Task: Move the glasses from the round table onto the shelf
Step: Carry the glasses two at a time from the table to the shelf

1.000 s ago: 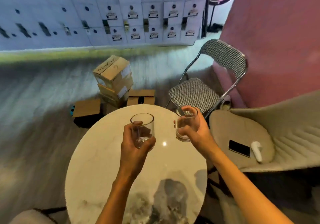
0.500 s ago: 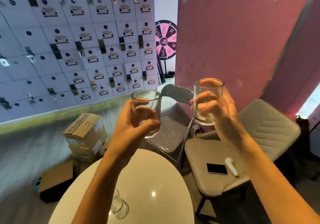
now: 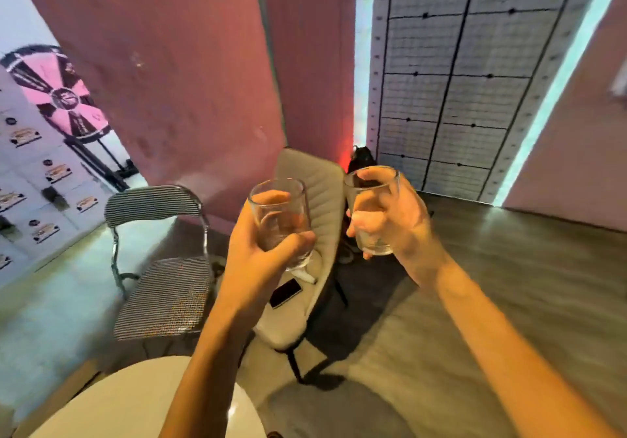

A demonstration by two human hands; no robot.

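The left hand (image 3: 252, 268) grips the left glass (image 3: 281, 213) and the right hand (image 3: 403, 223) grips the right glass (image 3: 369, 207), apparently mid-carry beyond the round table's (image 3: 129, 403) edge; next likely means finding the unseen shelf.
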